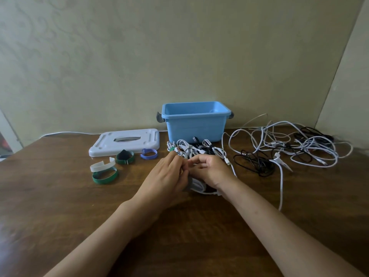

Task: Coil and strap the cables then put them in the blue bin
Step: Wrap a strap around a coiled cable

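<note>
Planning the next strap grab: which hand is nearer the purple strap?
Left. The left hand sits just right of the purple strap; the right hand lies farther right, beyond the left.

Coiled white cable (197,184) largely hidden beneath left hand (167,174) and right hand (211,170); grey strap (189,183) only partly visible; fingertip contact indistinct; blue bin (196,121) floor out of sight; forearms cropped at lower edge

One blue bin (196,124) and one white lid (124,141) are present. Four loose straps lie out: two green (105,176) (125,157), one white (102,165), one purple (149,153). Two hands (166,174) (210,169) show; the tangled cables (289,148) cannot be counted.
</note>
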